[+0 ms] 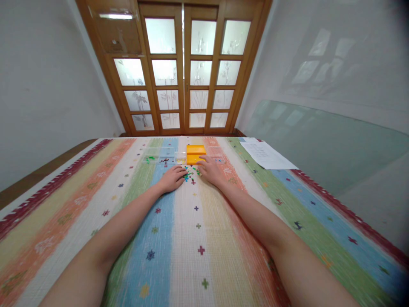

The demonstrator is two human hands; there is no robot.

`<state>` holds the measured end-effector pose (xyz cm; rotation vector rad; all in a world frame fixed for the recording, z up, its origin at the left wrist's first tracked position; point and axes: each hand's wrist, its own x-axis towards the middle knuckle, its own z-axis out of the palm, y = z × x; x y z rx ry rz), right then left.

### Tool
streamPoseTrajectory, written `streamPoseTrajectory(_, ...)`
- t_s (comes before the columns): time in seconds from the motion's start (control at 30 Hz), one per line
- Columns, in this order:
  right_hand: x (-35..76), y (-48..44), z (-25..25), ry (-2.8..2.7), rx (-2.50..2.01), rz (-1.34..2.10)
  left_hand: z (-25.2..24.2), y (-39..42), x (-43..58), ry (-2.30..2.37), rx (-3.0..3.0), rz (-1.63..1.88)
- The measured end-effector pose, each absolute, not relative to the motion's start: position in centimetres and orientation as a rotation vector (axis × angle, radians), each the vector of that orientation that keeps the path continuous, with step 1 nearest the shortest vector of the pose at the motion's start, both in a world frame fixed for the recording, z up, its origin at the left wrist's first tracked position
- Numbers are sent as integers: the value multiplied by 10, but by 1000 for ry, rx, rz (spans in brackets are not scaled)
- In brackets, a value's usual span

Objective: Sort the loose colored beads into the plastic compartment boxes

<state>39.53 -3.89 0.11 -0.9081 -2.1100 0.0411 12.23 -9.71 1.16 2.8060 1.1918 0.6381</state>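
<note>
L hand [173,178] at small pcs [189,172], R hand [209,169] nr orange box [195,149]; can't tell either grip.

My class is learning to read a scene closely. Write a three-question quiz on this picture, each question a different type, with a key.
1. True or false: The right hand is nearer the orange box than the left hand is.
2. Where does the paper lie?
A) Under the left hand
B) Toward the right side of the table
C) Inside the orange box
3. Fill in the missing word: Small loose pieces lie on the tablecloth between the two ____.

Key: 1. True; 2. B; 3. hands
</note>
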Motion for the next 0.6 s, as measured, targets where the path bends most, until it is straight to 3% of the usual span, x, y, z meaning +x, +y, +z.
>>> streamPoseTrajectory(0.27,385,-57,14,-2413,-641,137,10,-94,120,1177,2812,712)
streamPoseTrajectory(0.6,387,-58,14,-2407,-777,60,15,-99,123,1131,2815,710)
